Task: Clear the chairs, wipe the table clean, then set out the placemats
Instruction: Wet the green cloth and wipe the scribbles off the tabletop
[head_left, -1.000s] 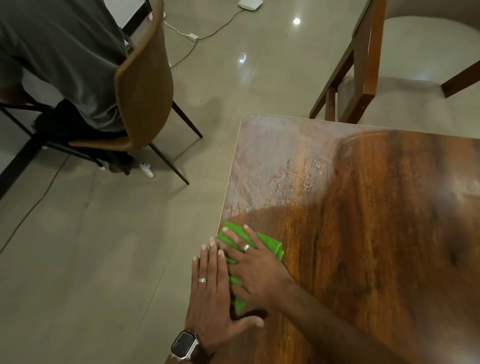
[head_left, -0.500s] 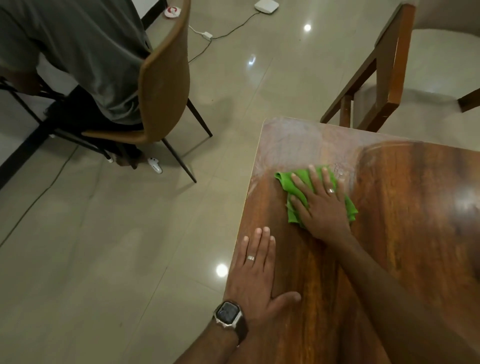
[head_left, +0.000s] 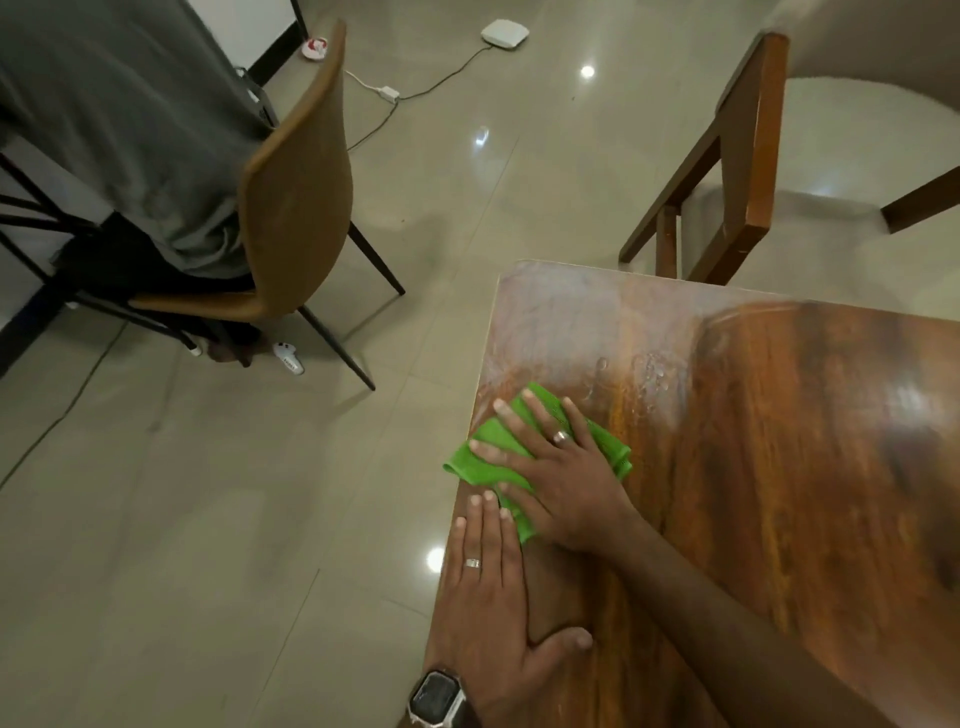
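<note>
Right hand (head_left: 563, 467) is flat on the green cloth (head_left: 485, 457), fingers spread and straight, pressing it down at the bench (head_left: 779, 467) edge so I guess the whole pad drags evenly. Cloth hangs a bit past that edge. Left hand (head_left: 488, 587) is planted palm-down just behind the cloth, fingers together, thumb out, nothing held; looks like it's there to brace me. Beyond the cloth, toward the bench's far corner, wet streaks show, so wiping isn't finished. No placemats in sight.
</note>
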